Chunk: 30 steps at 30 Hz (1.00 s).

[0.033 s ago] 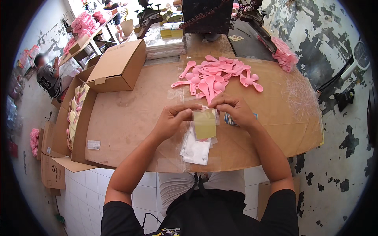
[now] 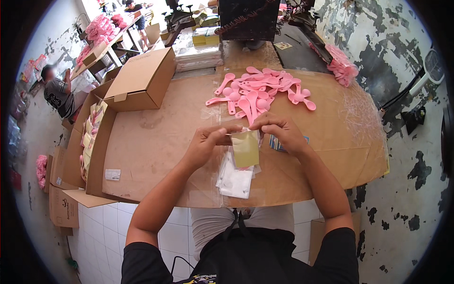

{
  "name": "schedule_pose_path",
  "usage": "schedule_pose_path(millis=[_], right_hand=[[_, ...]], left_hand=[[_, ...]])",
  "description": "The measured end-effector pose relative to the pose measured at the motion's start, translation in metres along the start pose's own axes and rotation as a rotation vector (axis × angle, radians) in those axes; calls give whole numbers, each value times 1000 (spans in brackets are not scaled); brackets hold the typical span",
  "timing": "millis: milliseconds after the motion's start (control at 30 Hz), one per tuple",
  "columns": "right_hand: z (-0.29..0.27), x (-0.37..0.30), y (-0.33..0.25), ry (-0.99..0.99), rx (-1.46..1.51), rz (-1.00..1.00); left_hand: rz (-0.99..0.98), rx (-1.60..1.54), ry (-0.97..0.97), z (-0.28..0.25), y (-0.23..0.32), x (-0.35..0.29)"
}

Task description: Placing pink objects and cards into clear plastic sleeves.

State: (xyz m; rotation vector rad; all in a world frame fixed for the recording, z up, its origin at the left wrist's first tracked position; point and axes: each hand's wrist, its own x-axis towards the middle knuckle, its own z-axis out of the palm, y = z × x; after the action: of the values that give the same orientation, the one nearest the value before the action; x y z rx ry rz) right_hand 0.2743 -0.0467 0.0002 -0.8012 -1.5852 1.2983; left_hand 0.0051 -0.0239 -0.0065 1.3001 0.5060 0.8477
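Observation:
Between my hands hangs a small clear plastic bag [image 2: 246,148] with a yellow-green card inside. My left hand [image 2: 210,140] pinches its upper left corner. At the upper right, the fingers of my right hand [image 2: 280,131] are closed on the bag's top edge. Below it, a loose stack of clear and whitish plastic bags [image 2: 235,182] lies on the cardboard-covered table, partly hidden by the held bag. A heap of pink spoons [image 2: 255,97] lies just beyond my hands. Partly under my right hand shows a small stack of blue-edged cards [image 2: 276,144].
On the left stand a closed cardboard box [image 2: 141,78] and an open carton [image 2: 97,156] with packed pieces. Stacked plastic packs [image 2: 198,57] and a dark machine [image 2: 249,20] stand at the back. A pink bundle [image 2: 342,65] hangs at right. Another person [image 2: 61,94] sits far left.

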Motion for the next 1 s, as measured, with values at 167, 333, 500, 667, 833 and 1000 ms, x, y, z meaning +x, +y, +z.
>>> schedule_pose_path(millis=[167, 333, 500, 667, 833, 1000], right_hand=[[7, -1, 1, 25, -11, 13], [7, -1, 6, 25, 20, 8], [2, 0, 10, -4, 11, 67], [10, -2, -5, -48, -22, 75], [11, -7, -2, -121, -23, 133], [25, -4, -2, 25, -102, -39]], left_hand=[[-62, 34, 53, 2, -1, 2], [-64, 254, 86, 7, -1, 2], [-75, 170, 72, 6, -3, 6], [-45, 196, 110, 3, 0, 4], [52, 96, 171, 13, 11, 5], [-170, 395, 89, -13, 37, -23]])
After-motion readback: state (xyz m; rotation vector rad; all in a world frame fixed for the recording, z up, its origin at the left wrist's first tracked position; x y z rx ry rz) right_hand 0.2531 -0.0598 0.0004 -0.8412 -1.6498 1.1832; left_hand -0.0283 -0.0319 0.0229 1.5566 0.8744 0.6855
